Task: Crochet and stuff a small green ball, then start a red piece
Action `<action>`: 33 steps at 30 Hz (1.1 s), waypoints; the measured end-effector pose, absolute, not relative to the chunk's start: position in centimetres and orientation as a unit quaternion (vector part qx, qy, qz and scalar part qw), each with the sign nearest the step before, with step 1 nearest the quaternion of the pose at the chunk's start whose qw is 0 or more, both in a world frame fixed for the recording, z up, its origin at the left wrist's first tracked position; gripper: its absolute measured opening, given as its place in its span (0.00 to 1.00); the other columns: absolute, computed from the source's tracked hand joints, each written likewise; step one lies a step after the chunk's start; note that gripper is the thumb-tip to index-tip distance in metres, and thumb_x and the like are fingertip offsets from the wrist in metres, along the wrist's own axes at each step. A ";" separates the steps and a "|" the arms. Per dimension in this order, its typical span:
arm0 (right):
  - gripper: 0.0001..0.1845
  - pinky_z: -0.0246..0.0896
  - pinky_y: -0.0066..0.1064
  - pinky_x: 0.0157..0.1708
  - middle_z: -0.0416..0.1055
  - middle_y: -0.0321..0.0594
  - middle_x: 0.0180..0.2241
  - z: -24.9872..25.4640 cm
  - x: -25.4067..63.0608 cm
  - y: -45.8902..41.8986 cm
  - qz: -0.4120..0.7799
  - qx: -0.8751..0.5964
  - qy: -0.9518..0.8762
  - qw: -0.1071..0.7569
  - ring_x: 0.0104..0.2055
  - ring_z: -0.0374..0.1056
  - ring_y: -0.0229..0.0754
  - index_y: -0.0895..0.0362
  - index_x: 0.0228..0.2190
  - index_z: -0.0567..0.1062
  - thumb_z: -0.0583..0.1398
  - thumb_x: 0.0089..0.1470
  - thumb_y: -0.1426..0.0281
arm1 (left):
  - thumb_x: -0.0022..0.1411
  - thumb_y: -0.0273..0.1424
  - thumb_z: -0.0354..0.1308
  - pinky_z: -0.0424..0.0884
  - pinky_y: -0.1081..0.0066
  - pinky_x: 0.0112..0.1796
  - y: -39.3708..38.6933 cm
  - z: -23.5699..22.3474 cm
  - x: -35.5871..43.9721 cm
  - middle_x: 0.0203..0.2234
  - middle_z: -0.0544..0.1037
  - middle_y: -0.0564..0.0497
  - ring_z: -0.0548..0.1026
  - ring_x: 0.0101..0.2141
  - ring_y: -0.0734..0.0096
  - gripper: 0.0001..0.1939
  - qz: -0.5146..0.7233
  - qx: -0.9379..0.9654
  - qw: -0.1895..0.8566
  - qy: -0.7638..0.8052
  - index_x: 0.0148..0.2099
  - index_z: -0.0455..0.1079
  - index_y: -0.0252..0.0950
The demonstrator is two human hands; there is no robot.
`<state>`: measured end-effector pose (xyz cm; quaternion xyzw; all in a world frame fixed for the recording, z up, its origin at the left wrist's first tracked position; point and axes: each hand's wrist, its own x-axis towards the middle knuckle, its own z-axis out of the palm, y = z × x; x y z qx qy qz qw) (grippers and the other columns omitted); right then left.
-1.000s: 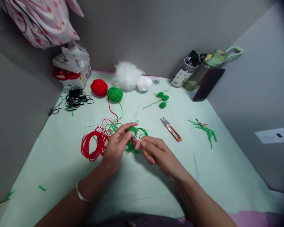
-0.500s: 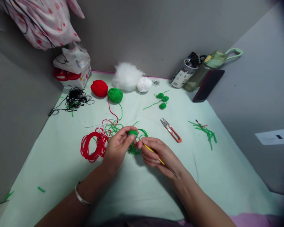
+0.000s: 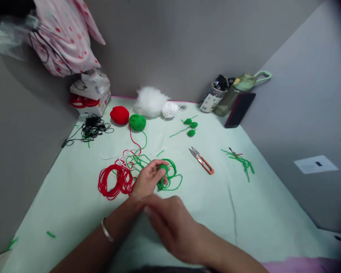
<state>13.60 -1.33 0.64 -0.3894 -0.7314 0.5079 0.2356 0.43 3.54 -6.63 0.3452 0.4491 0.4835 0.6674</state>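
My left hand (image 3: 149,177) is closed on a small green crocheted piece (image 3: 163,167), pinched between thumb and fingers. Loops of green yarn (image 3: 176,183) hang and lie just beyond those fingers. Nearer to me, my right hand (image 3: 173,223) is blurred by motion, its curled fingers at or just over my left wrist. Whether it holds anything cannot be made out, and the yellow-handled crochet hook does not show. Left of my hands lies a coil of red yarn (image 3: 102,182). Orange-handled thread snips (image 3: 201,161) rest to the right.
Behind are a red yarn ball (image 3: 119,115), a green yarn ball (image 3: 137,122), white stuffing (image 3: 150,101) and a white yarn ball (image 3: 169,109). Small green crocheted pieces (image 3: 191,133) and green scraps (image 3: 243,161) lie rightward. A bottle (image 3: 227,100) and phone (image 3: 240,110) stand by the wall.
My right hand has left the green piece and moved back toward my left wrist; the yellow crochet hook has gone from view. My left hand keeps the piece. The camera view has shifted slightly.
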 end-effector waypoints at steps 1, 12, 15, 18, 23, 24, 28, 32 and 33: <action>0.13 0.67 0.30 0.33 0.73 0.36 0.32 0.6 13.6 -0.9 0.516 -0.392 -0.720 0.249 0.29 0.68 0.36 0.57 0.45 0.77 0.54 0.71 0.65 | 0.59 0.36 0.68 0.71 0.72 0.32 3.4 -6.3 0.1 0.32 0.77 0.52 0.75 0.28 0.72 0.15 0.488 0.344 0.669 0.442 0.46 0.76 0.36; 0.15 0.38 0.27 0.20 0.53 0.22 0.14 -1.7 15.0 3.5 0.683 -0.417 -0.495 0.339 0.18 0.41 0.31 0.59 0.38 0.75 0.57 0.67 0.60 | 0.65 0.36 0.65 0.70 0.71 0.42 3.3 -4.9 -1.4 0.37 0.78 0.51 0.74 0.35 0.71 0.12 0.551 0.347 0.624 0.432 0.48 0.73 0.37; 0.14 0.37 0.26 0.19 0.53 0.22 0.13 -2.1 14.6 3.6 0.715 -0.402 -0.467 0.330 0.17 0.41 0.31 0.60 0.37 0.76 0.59 0.65 0.61 | 0.64 0.36 0.65 0.68 0.73 0.38 3.2 -4.7 -1.4 0.31 0.76 0.53 0.72 0.32 0.72 0.11 0.550 0.360 0.611 0.441 0.46 0.74 0.36; 0.14 0.38 0.25 0.17 0.54 0.22 0.12 -2.2 14.4 3.7 0.750 -0.388 -0.431 0.317 0.15 0.41 0.31 0.60 0.36 0.76 0.60 0.63 0.61 | 0.63 0.36 0.65 0.67 0.73 0.34 3.2 -4.6 -1.3 0.28 0.76 0.54 0.71 0.29 0.72 0.11 0.545 0.370 0.603 0.450 0.45 0.74 0.35; 0.13 0.36 0.23 0.15 0.52 0.22 0.11 -2.0 14.5 3.9 0.804 -0.364 -0.362 0.300 0.14 0.37 0.29 0.60 0.35 0.76 0.63 0.61 0.61 | 0.62 0.35 0.63 0.68 0.71 0.34 3.2 -4.5 -1.0 0.26 0.75 0.54 0.71 0.28 0.71 0.11 0.540 0.383 0.589 0.464 0.45 0.73 0.35; 0.13 0.35 0.23 0.14 0.52 0.21 0.12 -2.0 14.5 3.9 0.814 -0.358 -0.347 0.299 0.14 0.36 0.29 0.60 0.34 0.77 0.64 0.60 0.61 | 0.62 0.34 0.63 0.69 0.71 0.34 3.1 -4.4 -0.9 0.26 0.75 0.54 0.72 0.29 0.71 0.11 0.539 0.386 0.585 0.467 0.46 0.73 0.35; 0.13 0.32 0.23 0.14 0.52 0.21 0.12 -2.2 14.8 4.2 0.842 -0.330 -0.303 0.299 0.13 0.35 0.27 0.60 0.34 0.77 0.67 0.57 0.62 | 0.63 0.35 0.62 0.70 0.71 0.35 3.0 -4.3 -0.8 0.28 0.76 0.53 0.72 0.30 0.70 0.12 0.536 0.396 0.574 0.476 0.47 0.72 0.36; 0.13 0.32 0.24 0.13 0.50 0.20 0.12 -2.1 14.9 4.3 0.847 -0.323 -0.292 0.303 0.13 0.34 0.27 0.59 0.32 0.75 0.67 0.55 0.62 | 0.63 0.36 0.62 0.70 0.71 0.37 2.9 -4.3 -0.7 0.31 0.77 0.52 0.74 0.32 0.69 0.12 0.532 0.404 0.563 0.486 0.48 0.73 0.36; 0.13 0.32 0.24 0.14 0.49 0.20 0.12 -2.0 14.7 4.2 0.839 -0.333 -0.302 0.308 0.14 0.33 0.28 0.58 0.32 0.74 0.66 0.55 0.61 | 0.63 0.36 0.62 0.70 0.71 0.37 2.8 -4.3 -0.7 0.32 0.78 0.51 0.74 0.33 0.69 0.12 0.531 0.405 0.562 0.489 0.47 0.73 0.37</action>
